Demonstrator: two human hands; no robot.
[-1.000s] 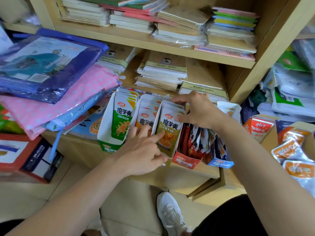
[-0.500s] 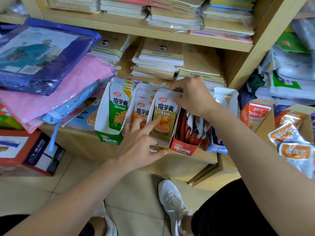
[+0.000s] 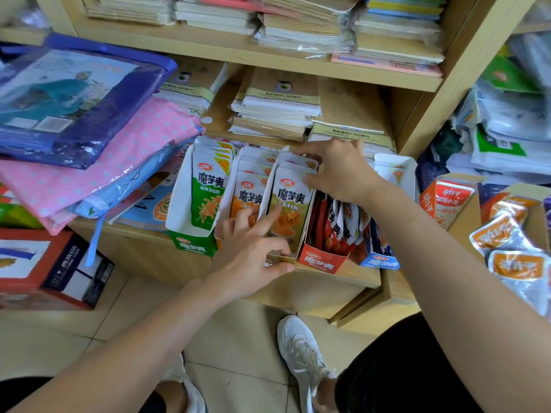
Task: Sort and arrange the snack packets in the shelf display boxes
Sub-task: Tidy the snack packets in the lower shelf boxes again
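Note:
Several open display boxes stand side by side on the low wooden shelf: a green box (image 3: 190, 245), an orange-packet box (image 3: 249, 186), a white box of olive packets (image 3: 290, 201), a red box (image 3: 320, 260) and a blue box (image 3: 380, 260). My right hand (image 3: 337, 171) pinches the tops of the olive packets, fingers behind and thumb in front. My left hand (image 3: 250, 251) has its index finger stretched onto the front olive packet, with the thumb at the box's lower front edge.
Stacked notebooks (image 3: 277, 108) fill the shelf behind the boxes. Folded pink and blue bagged goods (image 3: 89, 150) lie to the left. A red-orange snack carton (image 3: 447, 201) and loose orange packets (image 3: 512, 248) sit to the right. My white shoe (image 3: 301, 350) is on the tiled floor.
Both hands have stayed at the olive-packet box. My right hand's fingers have spread further over the packet tops, and my left index finger has slid up the front packet.

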